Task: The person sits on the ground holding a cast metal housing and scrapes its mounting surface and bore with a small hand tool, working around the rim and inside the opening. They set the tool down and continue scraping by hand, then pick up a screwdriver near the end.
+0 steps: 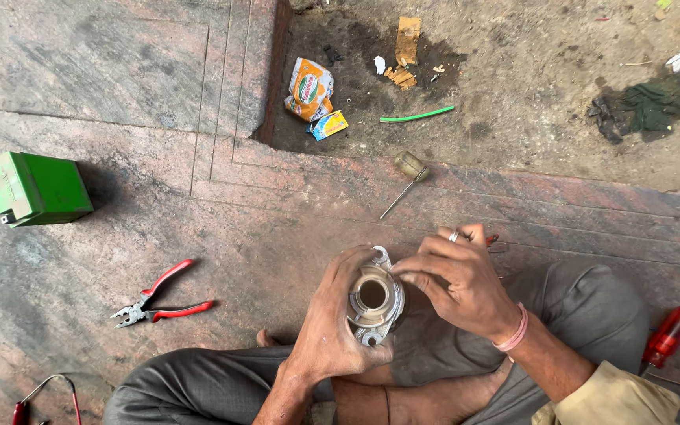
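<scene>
**Both hands on a round metal housing, held over the lap**

Person seated cross-legged on a stone floor (198,205), grey trousers, bare foot showing under the forearms.

Left hand (330,327): wrapped around the side of a round metal housing (373,297), fingers curled behind it, thumb side toward the camera. Firm grip. The housing is held above the lap, open end facing up; a pale ring surrounds a dark central bore, and 2 lugs stick out, 1 at the top edge and 1 at the bottom.

Right hand (458,283): arched over the housing's right edge, fingertips bunched and touching the rim. Whether they pinch a small part there, I cannot tell. A ring on 1 finger, a pink band on the wrist. Something red shows just behind the knuckles, mostly hidden.

Around:
- Red-handled pliers (159,303) lie on the floor left of the knee, jaws pointing left, well apart from the hands.
- Green box-shaped battery (35,189) farther left.
- Screwdriver with a clear handle (405,177) lies on the step beyond the hands.
- Red-handled tool (669,337) on the floor by the right knee.
- Dirt patch past the step holds crumpled wrappers (312,94), a green strip (417,115), a dark rag (655,106).
</scene>
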Action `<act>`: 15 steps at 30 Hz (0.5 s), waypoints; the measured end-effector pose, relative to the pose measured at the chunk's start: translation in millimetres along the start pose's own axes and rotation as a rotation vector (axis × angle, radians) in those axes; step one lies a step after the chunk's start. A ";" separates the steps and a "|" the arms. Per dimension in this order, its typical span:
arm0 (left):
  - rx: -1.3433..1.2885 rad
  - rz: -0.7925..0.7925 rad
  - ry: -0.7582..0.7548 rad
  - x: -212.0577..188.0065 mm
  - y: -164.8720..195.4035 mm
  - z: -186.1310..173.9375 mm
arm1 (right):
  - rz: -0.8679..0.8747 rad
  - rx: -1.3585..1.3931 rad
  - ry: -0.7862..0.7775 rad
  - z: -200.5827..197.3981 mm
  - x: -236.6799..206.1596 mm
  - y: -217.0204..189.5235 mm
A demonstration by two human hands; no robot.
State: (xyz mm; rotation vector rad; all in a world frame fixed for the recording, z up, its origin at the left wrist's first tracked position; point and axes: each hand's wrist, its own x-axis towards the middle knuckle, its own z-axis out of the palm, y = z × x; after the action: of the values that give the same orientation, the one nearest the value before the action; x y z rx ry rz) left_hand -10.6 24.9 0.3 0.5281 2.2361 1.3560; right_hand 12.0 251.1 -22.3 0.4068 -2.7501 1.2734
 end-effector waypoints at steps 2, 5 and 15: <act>-0.001 -0.005 0.001 -1.0 -0.5 -0.1 | -0.018 0.005 -0.022 1.4 1.3 1.0; 0.006 0.004 -0.006 -0.2 -2.2 -0.2 | -0.031 0.016 0.020 2.2 4.4 1.6; 0.013 0.012 0.008 -1.3 -3.7 0.4 | -0.079 -0.033 0.006 -0.9 3.4 -0.1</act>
State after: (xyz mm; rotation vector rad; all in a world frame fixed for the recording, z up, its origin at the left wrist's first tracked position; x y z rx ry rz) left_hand -9.7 22.9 -2.9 0.5424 2.2533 1.3522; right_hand 8.8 251.0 -21.0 0.5029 -2.7170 1.2075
